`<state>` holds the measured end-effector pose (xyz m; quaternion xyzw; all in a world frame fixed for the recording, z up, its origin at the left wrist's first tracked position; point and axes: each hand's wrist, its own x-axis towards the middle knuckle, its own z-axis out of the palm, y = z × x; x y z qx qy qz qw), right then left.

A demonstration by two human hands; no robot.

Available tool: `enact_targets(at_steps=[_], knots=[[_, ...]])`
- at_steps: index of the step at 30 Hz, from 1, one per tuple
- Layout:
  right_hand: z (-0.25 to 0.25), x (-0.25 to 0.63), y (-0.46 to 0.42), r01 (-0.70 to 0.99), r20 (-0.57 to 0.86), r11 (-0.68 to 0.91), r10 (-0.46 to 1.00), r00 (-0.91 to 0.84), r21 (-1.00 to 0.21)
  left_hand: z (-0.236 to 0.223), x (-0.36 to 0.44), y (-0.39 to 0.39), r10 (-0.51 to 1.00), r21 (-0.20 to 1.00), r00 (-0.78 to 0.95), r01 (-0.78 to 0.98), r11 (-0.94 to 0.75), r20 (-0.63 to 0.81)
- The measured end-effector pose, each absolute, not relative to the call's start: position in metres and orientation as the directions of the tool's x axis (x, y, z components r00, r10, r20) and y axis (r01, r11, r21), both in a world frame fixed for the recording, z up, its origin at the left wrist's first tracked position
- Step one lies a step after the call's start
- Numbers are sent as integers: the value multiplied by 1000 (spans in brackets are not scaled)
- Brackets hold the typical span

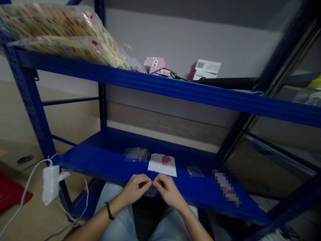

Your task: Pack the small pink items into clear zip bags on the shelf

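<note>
My left hand (pixel 134 191) and my right hand (pixel 168 191) meet over my lap at the front edge of the blue lower shelf (pixel 100 159). Both pinch the top of a small clear plastic bag (pixel 151 190) that hangs between them with something pinkish inside. Just beyond my fingers lies a white sheet of paper (pixel 162 165) with a little heap of pink beads (pixel 166 159) on it. A pile of clear little bags (pixel 137 154) rests to its left, and one more small bag (pixel 194 171) to its right.
The upper blue shelf (pixel 175 88) carries bagged patterned sheets (pixel 62 33), pink boxes (pixel 155 65), a white-and-maroon box (pixel 204 69) and a black cable. A white power adapter (pixel 50 184) with cords hangs at the left upright. A red object (pixel 10 194) lies on the floor.
</note>
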<state>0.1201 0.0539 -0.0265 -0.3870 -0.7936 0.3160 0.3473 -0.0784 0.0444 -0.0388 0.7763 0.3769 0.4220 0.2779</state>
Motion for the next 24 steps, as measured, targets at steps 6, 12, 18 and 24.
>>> enact_targets(at_steps=[6, 12, 18, 24], knots=[[-16, 120, 47, 454, 307, 564, 796, -522, -689, -39, -83, 46, 765, 685, 450, 368, -629, 461], [-2, 127, 41, 448, 269, 628, 725, -634, -636, -38, -88, 50, 695, 659, 574, 323, -679, 433], [23, 186, 61, 464, 331, 500, 855, -400, -731, -48, -110, 69, 885, 826, 307, 345, -446, 349], [-15, 300, 120, 335, 249, 158, 936, 249, -929, -53, -140, 98, 934, 905, -28, 259, -337, 356]])
